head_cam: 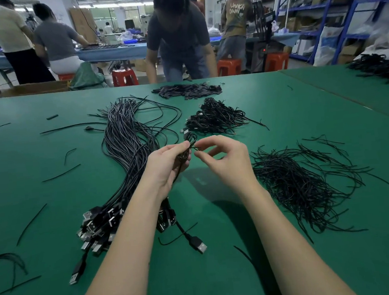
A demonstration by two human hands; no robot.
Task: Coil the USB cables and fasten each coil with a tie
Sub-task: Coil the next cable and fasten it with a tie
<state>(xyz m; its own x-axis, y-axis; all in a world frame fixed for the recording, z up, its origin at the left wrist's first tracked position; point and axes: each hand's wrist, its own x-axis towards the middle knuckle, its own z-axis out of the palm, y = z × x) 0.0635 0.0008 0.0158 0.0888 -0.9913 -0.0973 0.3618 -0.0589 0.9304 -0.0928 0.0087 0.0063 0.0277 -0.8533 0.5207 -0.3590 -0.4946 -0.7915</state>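
Left hand [166, 164] grips a coiled cable [187, 148] above the counter [37, 161], the coil's long axis running away from the person, top loop clear of the fingers. A tie [194, 148] projects rightward from the coil. Right hand [225, 158], just beside, pinches its end; judged nearer for twisting.

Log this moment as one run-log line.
step: tying coil | left hand: grips coiled cable | right hand: pinches tie at coil | uncoiled cables: left | tie pile: right
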